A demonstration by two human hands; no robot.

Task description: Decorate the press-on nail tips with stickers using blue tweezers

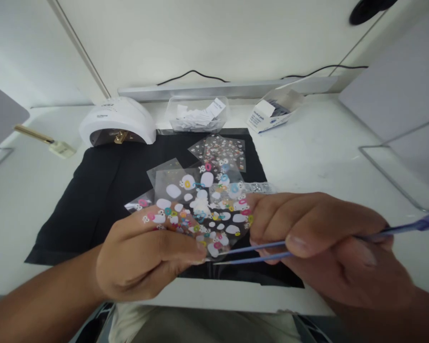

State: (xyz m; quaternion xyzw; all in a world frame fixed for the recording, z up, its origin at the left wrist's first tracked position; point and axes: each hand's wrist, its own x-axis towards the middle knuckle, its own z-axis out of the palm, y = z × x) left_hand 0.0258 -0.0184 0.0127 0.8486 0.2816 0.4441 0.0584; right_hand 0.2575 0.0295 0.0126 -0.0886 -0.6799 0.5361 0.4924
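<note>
A clear sticker sheet (pixel 203 205) with white blobs and colourful little shapes is held up over the black cloth. My left hand (pixel 150 257) pinches its lower left edge between thumb and fingers. In my right hand (pixel 321 238) is a pair of blue tweezers (pixel 268 252), with the thin tips apart near the sheet's lower edge. The curled fingers of that hand are close to the sheet's right side; whether they touch it I cannot tell. More sticker sheets (pixel 224 150) lie on the cloth behind, partly covered by the held one.
On the black cloth's (pixel 93 190) far left edge stands a white nail lamp (pixel 117 116). A clear tub of white packets (pixel 196 116) and an open alcohol pad box (pixel 271 114) are at the back. A gold-handled brush bottle (pixel 59 147) lies left; a metal stand (pixel 389 176) is right.
</note>
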